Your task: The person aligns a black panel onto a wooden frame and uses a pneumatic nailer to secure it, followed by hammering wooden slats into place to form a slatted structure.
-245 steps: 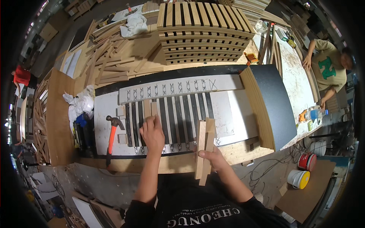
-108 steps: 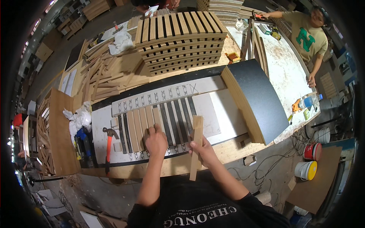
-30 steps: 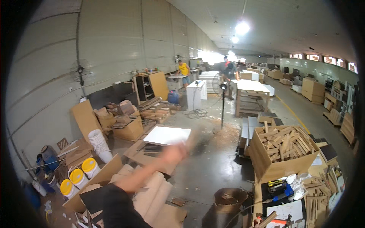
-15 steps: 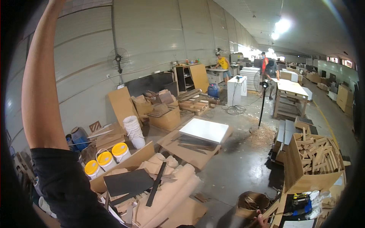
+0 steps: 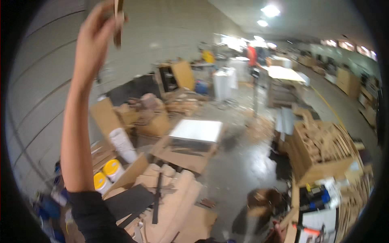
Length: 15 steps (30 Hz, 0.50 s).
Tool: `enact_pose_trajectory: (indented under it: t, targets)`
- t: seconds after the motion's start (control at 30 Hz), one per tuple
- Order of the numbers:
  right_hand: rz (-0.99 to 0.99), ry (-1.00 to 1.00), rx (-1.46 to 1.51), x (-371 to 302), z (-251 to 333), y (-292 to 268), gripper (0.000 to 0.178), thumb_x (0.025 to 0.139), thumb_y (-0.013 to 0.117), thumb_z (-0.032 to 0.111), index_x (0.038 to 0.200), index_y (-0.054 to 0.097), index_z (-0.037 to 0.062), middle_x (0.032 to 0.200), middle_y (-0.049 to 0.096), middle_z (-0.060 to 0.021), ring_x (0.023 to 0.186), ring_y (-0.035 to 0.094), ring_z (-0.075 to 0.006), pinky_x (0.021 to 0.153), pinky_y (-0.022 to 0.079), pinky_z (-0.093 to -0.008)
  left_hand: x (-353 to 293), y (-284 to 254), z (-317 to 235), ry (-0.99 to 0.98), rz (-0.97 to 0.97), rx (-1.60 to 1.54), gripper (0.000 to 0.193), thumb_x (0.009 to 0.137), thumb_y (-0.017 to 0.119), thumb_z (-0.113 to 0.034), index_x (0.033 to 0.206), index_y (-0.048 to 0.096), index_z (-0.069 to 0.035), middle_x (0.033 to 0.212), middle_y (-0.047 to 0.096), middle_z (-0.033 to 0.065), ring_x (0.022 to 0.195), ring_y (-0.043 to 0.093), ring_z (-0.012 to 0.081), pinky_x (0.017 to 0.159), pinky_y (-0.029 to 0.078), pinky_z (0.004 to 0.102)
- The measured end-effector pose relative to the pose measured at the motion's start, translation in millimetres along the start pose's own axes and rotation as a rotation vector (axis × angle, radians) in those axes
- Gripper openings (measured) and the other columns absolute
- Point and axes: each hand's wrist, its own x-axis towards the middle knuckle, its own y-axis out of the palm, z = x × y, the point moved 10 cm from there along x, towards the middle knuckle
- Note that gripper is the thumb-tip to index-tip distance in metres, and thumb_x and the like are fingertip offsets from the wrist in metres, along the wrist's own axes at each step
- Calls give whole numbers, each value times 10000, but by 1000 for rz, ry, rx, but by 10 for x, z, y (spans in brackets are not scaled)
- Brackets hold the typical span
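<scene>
My left hand (image 5: 97,36) is raised high at the upper left, its arm stretched up. Its fingers are closed around a thin wooden strip (image 5: 118,37), which stands nearly upright and runs out of the picture at the top. At the lower edge, right of the middle, my right hand (image 5: 278,233) shows only in part and is blurred. Its fingers appear closed on the end of another wooden strip (image 5: 289,218). Just beyond that hand is a brown container (image 5: 261,202) on the floor.
An open cardboard box (image 5: 324,168) full of wood pieces stands at right, with tools and papers (image 5: 318,220) before it. Left lie brown paper and black boards (image 5: 131,204), yellow-lidded buckets (image 5: 113,168) and stacked white buckets (image 5: 122,146). Co-workers (image 5: 252,54) stand far back.
My left hand has come into view at the top with the wooden strip. My view has turned right, so the room has shifted left. The picture is now blurred.
</scene>
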Motion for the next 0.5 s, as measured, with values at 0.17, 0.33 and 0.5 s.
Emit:
enact_pose_trajectory:
  t: [0.17,0.33,0.5]
  targets:
    - [-239,-237,97,-562,225,-805,549,787,659,122,1251,386,15,1079,584,-162,695,565,-124,620,482,-236,-2440,2422,-443,-373,616,-414,282,840,508,5,1114,576,-3,854,623,87,769,547,131,691,468,295]
    - [-601,-312,129,-1442,212,-1540,644,760,692,176,1283,360,0,1031,580,-171,648,558,-135,532,475,-233,-4980,3718,-2494,-400,943,-1050,273,899,551,-139,1151,535,-34,1075,594,83,942,587,167,827,478,295]
    - [-893,-252,138,-2197,-134,-1940,527,830,621,262,1302,416,148,994,576,-35,647,508,-56,510,442,-202,-5426,3081,-4989,-190,1439,-1553,376,882,526,-229,1242,477,-135,1074,612,107,993,587,292,836,463,391]
